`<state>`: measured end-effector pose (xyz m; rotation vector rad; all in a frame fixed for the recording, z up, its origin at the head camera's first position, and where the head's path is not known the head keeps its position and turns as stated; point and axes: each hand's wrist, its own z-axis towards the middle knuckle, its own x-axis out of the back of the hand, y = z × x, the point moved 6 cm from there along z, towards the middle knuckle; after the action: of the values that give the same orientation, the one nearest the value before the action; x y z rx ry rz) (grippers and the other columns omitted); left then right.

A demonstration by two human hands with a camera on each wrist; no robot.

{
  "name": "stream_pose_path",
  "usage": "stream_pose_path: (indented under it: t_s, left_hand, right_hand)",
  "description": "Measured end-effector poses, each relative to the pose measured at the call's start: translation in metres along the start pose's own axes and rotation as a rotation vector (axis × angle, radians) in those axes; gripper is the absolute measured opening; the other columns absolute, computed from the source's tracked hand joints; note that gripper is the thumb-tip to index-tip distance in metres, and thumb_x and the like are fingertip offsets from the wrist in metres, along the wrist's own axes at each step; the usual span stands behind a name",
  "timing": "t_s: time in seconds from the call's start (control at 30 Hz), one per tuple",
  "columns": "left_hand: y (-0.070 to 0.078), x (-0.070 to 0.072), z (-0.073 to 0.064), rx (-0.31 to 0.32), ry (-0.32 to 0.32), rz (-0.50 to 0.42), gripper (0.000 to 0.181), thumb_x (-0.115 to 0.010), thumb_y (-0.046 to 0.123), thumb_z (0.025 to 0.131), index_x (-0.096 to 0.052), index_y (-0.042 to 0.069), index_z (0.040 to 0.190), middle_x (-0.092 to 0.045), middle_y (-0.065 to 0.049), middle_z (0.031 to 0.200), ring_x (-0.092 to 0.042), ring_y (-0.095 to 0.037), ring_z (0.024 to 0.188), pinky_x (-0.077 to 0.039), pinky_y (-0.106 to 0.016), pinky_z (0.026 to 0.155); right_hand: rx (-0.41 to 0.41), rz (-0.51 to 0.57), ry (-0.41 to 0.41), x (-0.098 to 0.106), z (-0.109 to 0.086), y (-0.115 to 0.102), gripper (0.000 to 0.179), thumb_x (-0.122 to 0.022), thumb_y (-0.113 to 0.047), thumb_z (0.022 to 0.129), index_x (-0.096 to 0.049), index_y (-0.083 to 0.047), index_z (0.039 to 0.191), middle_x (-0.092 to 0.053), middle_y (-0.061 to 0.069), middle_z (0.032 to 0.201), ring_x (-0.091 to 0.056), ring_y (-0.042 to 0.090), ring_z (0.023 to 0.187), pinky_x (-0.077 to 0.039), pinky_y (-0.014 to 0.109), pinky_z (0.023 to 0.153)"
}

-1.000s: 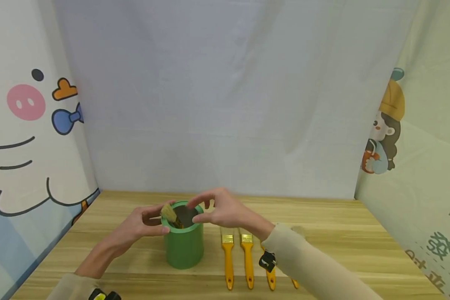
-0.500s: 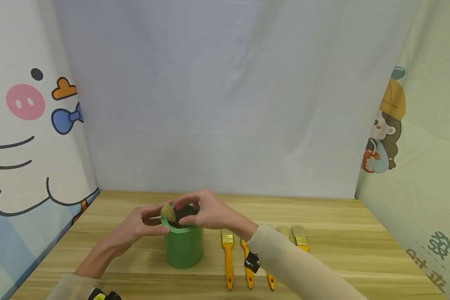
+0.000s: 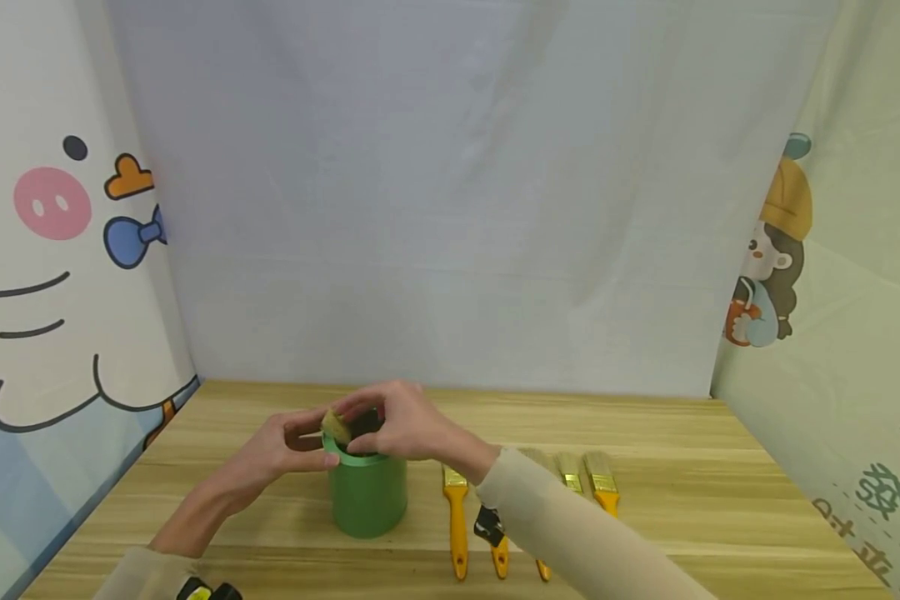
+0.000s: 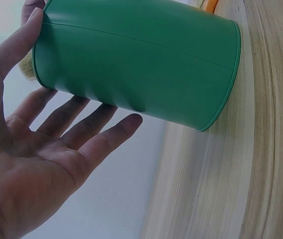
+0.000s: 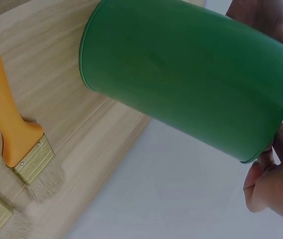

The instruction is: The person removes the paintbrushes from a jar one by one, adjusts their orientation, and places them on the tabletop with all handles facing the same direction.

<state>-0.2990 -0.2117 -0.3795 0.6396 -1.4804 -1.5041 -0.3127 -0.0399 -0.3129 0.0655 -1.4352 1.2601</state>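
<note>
A green cylindrical cup (image 3: 369, 498) stands upright on the wooden table, with a paintbrush (image 3: 335, 427) leaning inside, bristles up past the rim. My left hand (image 3: 288, 446) grips the cup at its left, thumb on the near rim; in the left wrist view its fingers (image 4: 74, 117) lie along the cup's side. Over the cup's mouth, my right hand (image 3: 412, 425) has its thumb and fingers on either side of the brush's bristles. Whether they pinch it I cannot tell. In the right wrist view my right hand (image 5: 278, 184) is partly hidden behind the cup.
Several paintbrushes with orange handles lie in a row right of the cup, among them a near one (image 3: 457, 525) and a far one (image 3: 603, 483). My right sleeve (image 3: 570, 529) covers parts of them. A white cloth (image 3: 450, 208) hangs behind the table (image 3: 682, 467).
My right hand has moved left over the cup's mouth, from its right rim to the brush's bristles. The left hand and the cup have stayed in place.
</note>
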Motion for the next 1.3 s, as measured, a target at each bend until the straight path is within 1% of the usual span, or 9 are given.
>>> stream_pose_path:
  t_s: [0.17,0.37,0.43,0.5,0.6,0.77,0.97,1.07,1.3]
  left_hand:
    - [-0.001,0.001,0.0,0.01,0.008,-0.003,0.072,-0.072,0.015,0.099,-0.039,0.0,0.161,-0.045,-0.025,0.159,-0.052,-0.046,0.138,-0.054,-0.045,0.102]
    - [-0.001,0.0,-0.001,0.028,0.017,0.0,0.075,-0.073,0.016,0.099,-0.037,-0.003,0.162,-0.045,-0.027,0.158,-0.051,-0.048,0.138,-0.053,-0.048,0.103]
    - [-0.001,0.0,-0.001,0.034,0.015,0.004,0.076,-0.074,0.016,0.099,-0.036,-0.002,0.162,-0.044,-0.027,0.159,-0.049,-0.049,0.139,-0.053,-0.049,0.104]
    - [-0.001,0.0,-0.001,0.04,0.017,0.004,0.078,-0.074,0.017,0.098,-0.034,-0.002,0.163,-0.043,-0.027,0.159,-0.049,-0.049,0.139,-0.053,-0.049,0.104]
    - [-0.001,0.0,-0.001,0.047,0.017,0.004,0.08,-0.075,0.017,0.098,-0.032,-0.004,0.163,-0.041,-0.029,0.16,-0.049,-0.049,0.139,-0.053,-0.048,0.104]
    - [-0.003,0.001,-0.001,0.042,0.009,0.0,0.081,-0.074,0.016,0.099,-0.028,-0.004,0.164,-0.04,-0.029,0.16,-0.049,-0.048,0.139,-0.054,-0.047,0.103]
    - [-0.002,0.001,0.0,0.022,0.003,0.004,0.079,-0.074,0.015,0.099,-0.032,0.001,0.164,-0.038,-0.025,0.163,-0.048,-0.05,0.14,-0.053,-0.048,0.103]
    - [-0.002,0.001,0.0,0.018,0.007,0.009,0.079,-0.075,0.014,0.098,-0.033,0.001,0.164,-0.037,-0.024,0.164,-0.048,-0.051,0.14,-0.053,-0.049,0.104]
    - [-0.001,0.002,0.0,0.009,0.007,0.018,0.079,-0.075,0.014,0.098,-0.034,0.004,0.164,-0.035,-0.023,0.165,-0.044,-0.053,0.141,-0.05,-0.054,0.106]
  right_hand:
    - [0.02,-0.068,0.043,-0.005,0.003,-0.002,0.041,-0.089,-0.011,0.086,-0.078,-0.014,0.126,-0.078,-0.005,0.108,-0.068,0.004,0.104,-0.052,0.024,0.094]
    - [0.078,-0.196,0.083,-0.008,0.003,-0.006,0.039,-0.088,-0.015,0.088,-0.078,-0.017,0.126,-0.078,-0.011,0.099,-0.068,0.0,0.099,-0.042,0.045,0.111]
    - [0.086,-0.196,0.089,-0.008,0.002,-0.006,0.038,-0.086,-0.014,0.09,-0.078,-0.016,0.128,-0.078,-0.011,0.099,-0.068,-0.001,0.097,-0.046,0.041,0.109]
    - [0.086,-0.165,0.097,-0.007,0.001,-0.004,0.038,-0.083,-0.012,0.093,-0.076,-0.015,0.129,-0.078,-0.008,0.099,-0.069,0.0,0.094,-0.053,0.03,0.097]
    - [0.071,-0.086,0.106,-0.005,-0.001,0.0,0.036,-0.08,-0.009,0.095,-0.075,-0.014,0.131,-0.078,-0.005,0.1,-0.069,0.001,0.092,-0.055,0.02,0.082]
    - [0.075,0.027,0.115,-0.002,-0.003,0.006,0.041,-0.08,-0.006,0.095,-0.072,-0.012,0.135,-0.078,0.0,0.099,-0.067,0.003,0.087,-0.054,0.02,0.077]
    - [0.187,-0.117,0.15,0.002,-0.005,0.006,0.044,-0.083,-0.01,0.094,-0.073,-0.011,0.136,-0.08,-0.003,0.096,-0.056,0.008,0.082,-0.045,0.023,0.076]
    - [0.191,-0.174,0.16,0.003,-0.006,0.007,0.045,-0.084,-0.013,0.093,-0.074,-0.014,0.136,-0.08,-0.006,0.098,-0.05,0.01,0.08,-0.039,0.026,0.077]
    - [0.177,-0.135,0.193,0.007,-0.007,0.013,0.045,-0.086,-0.01,0.09,-0.076,-0.014,0.134,-0.079,-0.007,0.094,-0.048,0.012,0.077,-0.04,0.026,0.073]
